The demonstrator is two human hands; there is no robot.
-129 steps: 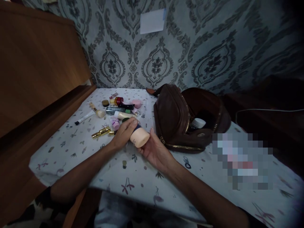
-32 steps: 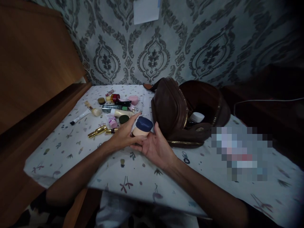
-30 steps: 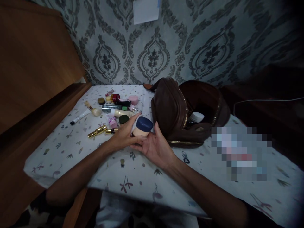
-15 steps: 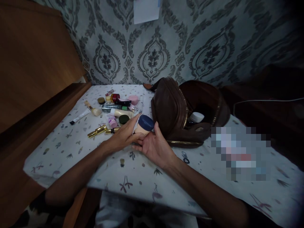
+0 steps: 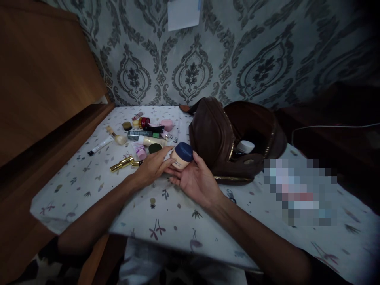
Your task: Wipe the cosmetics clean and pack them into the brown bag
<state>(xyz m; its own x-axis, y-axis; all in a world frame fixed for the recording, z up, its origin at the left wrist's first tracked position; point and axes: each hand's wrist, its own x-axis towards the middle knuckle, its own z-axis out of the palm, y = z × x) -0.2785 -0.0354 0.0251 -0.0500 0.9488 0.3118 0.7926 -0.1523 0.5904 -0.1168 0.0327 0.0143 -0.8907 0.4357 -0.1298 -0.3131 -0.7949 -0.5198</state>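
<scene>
A cream jar (image 5: 180, 162) with a beige body and dark blue lid is held tilted above the table, between both hands. My right hand (image 5: 197, 182) cradles it from below and the right, palm up, thumb along its side. At the jar's left side, my left hand (image 5: 152, 168) is closed on a crumpled white piece (image 5: 168, 155) that looks like tissue, pressed to the jar. Just beyond my left hand lie a dark green lid (image 5: 154, 148), a pink-and-white tube (image 5: 140, 151) and a gold tube (image 5: 121, 163).
An open brown leather bag (image 5: 212, 134) stands right of the jar, a white-capped container (image 5: 246, 147) inside. Several cosmetics, a makeup brush (image 5: 118, 138) and a pink jar (image 5: 166, 125) lie at back left. A blurred-out patch (image 5: 299, 194) covers the right side.
The jar has turned and tipped slightly in my hands, showing more of its beige side with print. My left hand has shifted slightly left; the things on the table stay put.
</scene>
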